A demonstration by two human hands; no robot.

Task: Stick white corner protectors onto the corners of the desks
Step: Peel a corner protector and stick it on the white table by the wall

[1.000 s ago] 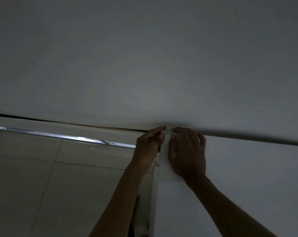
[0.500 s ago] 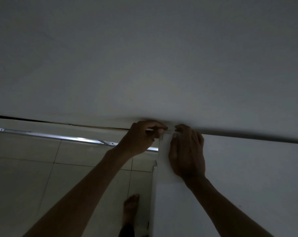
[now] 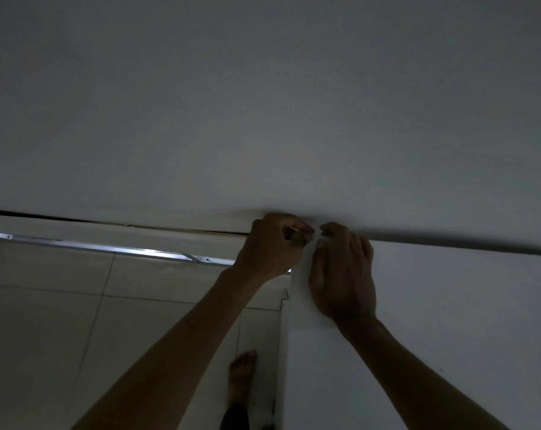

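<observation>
The scene is dim. A white desk (image 3: 433, 321) fills the lower right, its far left corner against the wall. At that corner sits a small white corner protector (image 3: 316, 236), mostly hidden between my hands. My left hand (image 3: 272, 246) comes in from the left side with its fingers curled, pinching at the protector on the corner. My right hand (image 3: 343, 274) lies on the desk top just behind the corner, thumb along the left edge and fingertips bent onto the protector.
A plain wall (image 3: 263, 103) rises right behind the desk. A tiled floor (image 3: 61, 321) lies to the left, crossed by a shiny metal strip (image 3: 108, 248) at the wall's foot. My bare foot (image 3: 241, 373) stands beside the desk's left side.
My left arm has swung out to the left and its hand now reaches the corner from the side. The right hand stays on the desk top. My foot has come into view.
</observation>
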